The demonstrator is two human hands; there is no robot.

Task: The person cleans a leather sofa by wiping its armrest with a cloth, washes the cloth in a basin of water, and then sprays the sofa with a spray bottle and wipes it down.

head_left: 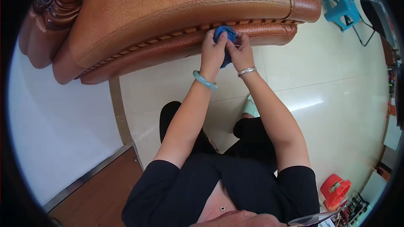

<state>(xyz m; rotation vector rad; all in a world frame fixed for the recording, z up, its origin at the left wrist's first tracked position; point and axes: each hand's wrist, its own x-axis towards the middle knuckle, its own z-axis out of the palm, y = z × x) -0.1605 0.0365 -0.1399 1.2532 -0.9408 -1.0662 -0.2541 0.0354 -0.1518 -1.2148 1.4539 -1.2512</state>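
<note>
A bunched blue cloth (226,33) is held between my two hands, close to the lower front edge of a brown leather sofa (181,0). My left hand (214,49) grips the cloth from the left side, its fingers closed on it. From the right side, my right hand (240,51) pinches the cloth with bent fingers. Part of the cloth hangs down between the palms. The fingertips are partly hidden by the cloth and by the hands themselves.
The sofa's carved armrest (48,2) is at the upper left. A blue stool (341,9) stands at the upper right on the pale tiled floor (311,71). A red container (335,188) sits at the lower right, and a brown door (101,185) is at the lower left.
</note>
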